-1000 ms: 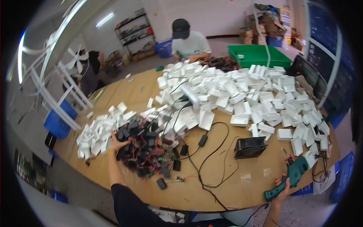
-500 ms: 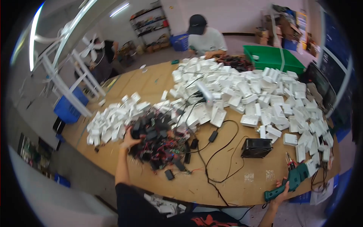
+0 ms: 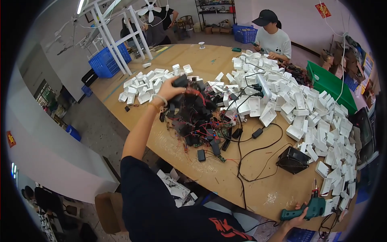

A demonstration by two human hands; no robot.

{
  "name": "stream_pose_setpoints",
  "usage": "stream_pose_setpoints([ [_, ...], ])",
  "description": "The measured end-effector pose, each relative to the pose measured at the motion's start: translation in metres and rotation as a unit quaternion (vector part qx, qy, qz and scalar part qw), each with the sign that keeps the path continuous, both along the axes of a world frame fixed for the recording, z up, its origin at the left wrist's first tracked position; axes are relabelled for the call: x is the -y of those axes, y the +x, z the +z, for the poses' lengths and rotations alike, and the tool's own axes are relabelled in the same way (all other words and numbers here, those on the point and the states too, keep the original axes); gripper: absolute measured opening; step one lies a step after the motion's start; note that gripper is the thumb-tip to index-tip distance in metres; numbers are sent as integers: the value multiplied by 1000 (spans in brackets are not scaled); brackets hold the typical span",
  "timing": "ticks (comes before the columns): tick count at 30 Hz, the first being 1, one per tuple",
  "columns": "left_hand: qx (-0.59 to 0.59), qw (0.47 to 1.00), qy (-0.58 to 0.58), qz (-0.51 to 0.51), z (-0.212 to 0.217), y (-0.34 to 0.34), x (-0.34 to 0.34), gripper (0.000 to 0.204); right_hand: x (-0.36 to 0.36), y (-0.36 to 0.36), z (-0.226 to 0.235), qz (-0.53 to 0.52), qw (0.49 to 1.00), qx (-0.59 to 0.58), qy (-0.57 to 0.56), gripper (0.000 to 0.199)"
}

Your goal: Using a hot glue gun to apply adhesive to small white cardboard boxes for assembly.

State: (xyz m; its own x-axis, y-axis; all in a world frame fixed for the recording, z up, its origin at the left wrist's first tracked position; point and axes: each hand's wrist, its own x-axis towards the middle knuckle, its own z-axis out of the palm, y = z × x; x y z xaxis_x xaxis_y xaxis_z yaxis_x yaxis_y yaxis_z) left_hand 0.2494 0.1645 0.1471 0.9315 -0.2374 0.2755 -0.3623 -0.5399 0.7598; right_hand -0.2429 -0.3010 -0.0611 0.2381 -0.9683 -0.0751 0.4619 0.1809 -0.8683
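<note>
The left hand (image 3: 169,89) is clenched on a black module (image 3: 180,81), lifted just above the black pile (image 3: 197,117) it came off of — while the right hand (image 3: 300,215) grips a green driver (image 3: 310,209) (parked at the table (image 3: 193,60) edge, ready).

A large round wooden bench (image 3: 189,66) fills the middle of the workshop. At eleven o'clock a white metal frame (image 3: 117,28) stands on the grey floor (image 3: 100,121), with a blue plastic crate (image 3: 105,62) at its foot and a white fan (image 3: 151,6) above it. At twelve o'clock dark shelving (image 3: 213,12) lines the far wall, with another blue crate (image 3: 244,34) just beside it. The wall (image 3: 302,20) at one o'clock is pale pink. A green bin (image 3: 332,84) sits at two o'clock. A ceiling strip light (image 3: 80,6) glows at eleven o'clock. A cardboard box (image 3: 107,211) rests at seven o'clock.
</note>
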Motion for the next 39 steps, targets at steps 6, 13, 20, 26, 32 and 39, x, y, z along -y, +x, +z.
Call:
stream_pose_setpoints([
  [6, 9, 997, 47, -53, 45, -11, 31, 49, 4, -4, -6, 37, 999, 9, -27, 34],
  [13, -70, 910, 392, -117, -27, -5, 9, 91, 8, -2, -11, 52, 998, 17, -13, 36],
  [20, -136, 987, 69, -39, -5, -42, -26, 75, 13, -7, -14, 59, 998, 5, -34, 37],
  [26, -57, 958, 75, 271, -156, -25, -136, 80, 11, -11, -13, 54, 998, -26, -26, 41],
  [32, -158, 952, 37, 259, -204, -33, -92, 68, 67, -54, -70, 112, 991, 25, -72, 44],
  [39, 69, 993, -40, 87, -239, -40, -22, 55, 65, -16, -81, 117, 993, 0, -4, 44],
])
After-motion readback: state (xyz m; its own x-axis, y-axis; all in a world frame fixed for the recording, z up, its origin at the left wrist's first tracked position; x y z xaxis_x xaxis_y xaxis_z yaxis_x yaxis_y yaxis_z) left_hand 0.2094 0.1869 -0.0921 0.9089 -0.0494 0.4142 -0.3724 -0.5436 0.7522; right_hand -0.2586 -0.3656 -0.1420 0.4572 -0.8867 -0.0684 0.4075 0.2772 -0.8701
